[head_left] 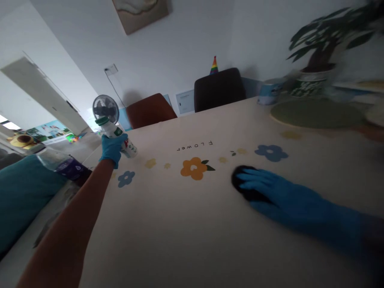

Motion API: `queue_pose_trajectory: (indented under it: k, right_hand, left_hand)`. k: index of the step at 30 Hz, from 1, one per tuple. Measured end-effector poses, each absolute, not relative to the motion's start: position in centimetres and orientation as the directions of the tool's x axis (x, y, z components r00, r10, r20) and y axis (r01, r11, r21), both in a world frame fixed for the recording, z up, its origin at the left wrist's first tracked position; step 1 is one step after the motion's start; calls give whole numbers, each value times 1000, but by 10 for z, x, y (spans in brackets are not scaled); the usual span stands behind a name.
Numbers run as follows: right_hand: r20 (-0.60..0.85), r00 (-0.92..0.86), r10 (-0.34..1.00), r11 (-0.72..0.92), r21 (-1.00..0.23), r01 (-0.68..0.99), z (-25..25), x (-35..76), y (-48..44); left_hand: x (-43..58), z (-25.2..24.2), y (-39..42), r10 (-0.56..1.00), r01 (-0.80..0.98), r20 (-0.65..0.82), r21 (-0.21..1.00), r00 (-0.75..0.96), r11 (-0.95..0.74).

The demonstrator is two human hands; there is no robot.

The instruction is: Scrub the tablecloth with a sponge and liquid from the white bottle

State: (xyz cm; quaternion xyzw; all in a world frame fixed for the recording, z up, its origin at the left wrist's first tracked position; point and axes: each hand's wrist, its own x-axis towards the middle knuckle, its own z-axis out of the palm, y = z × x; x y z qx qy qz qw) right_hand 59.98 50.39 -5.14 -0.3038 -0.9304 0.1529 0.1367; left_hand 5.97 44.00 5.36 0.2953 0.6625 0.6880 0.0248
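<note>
My left hand [111,150], in a blue glove, is wrapped round a white bottle [130,149] with a green cap, tilted to the left over the table's far left edge. On the right, my right hand [267,188], also gloved in blue, presses a black cloth [240,180] against the tabletop. Its fingers lie over the cloth, and slight blur hides its exact texture. Under both hands spreads a pale table cover [168,224] printed with flowers and the word "Flower".
A purple-labelled plastic bottle [70,167] is beside my left forearm. Behind the table stand a brown chair [151,112], a dark chair [220,90] and a fan [105,108]. At the far right are a green round mat [315,114], a blue-white canister [268,93] and a potted plant [312,84].
</note>
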Motion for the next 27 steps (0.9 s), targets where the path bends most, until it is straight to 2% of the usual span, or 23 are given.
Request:
queue_pose_trajectory:
  k: [2,6,12,16,18,20,24,27]
  right_hand:
    - [109,-818,564,794,-343,502,-34,571,513]
    - [128,-866,483,862,-242,445,-15,537,517]
    - [23,-830,558,830,-30,557,-10,520,496]
    - [46,-839,542,841,-18,541,-15,514,485]
    - [49,-839,541,839,-100,535,-14,509,486]
    - [-12,-821,571,786,-280,551,-8,504,494]
    - [-123,-742,659,489,-679,547,9,492,518]
    - [-94,-686,721,336,-819,465,19,494,533]
  left_hand:
    - [86,55,451,538,348,377,924,-754,-159]
    - [147,49,481,668,293,362,931,-650,-219]
    - [222,38,521,707,136,267,962,-655,-238]
    - [247,36,533,715,126,223,974,-662,-187]
    - [253,34,535,706,147,210,978,-676,-150]
    - [255,32,536,699,162,214,977,-683,-141]
    - [252,32,534,672,175,206,978,-711,-114]
    - [247,35,531,637,176,187,981,-747,-81]
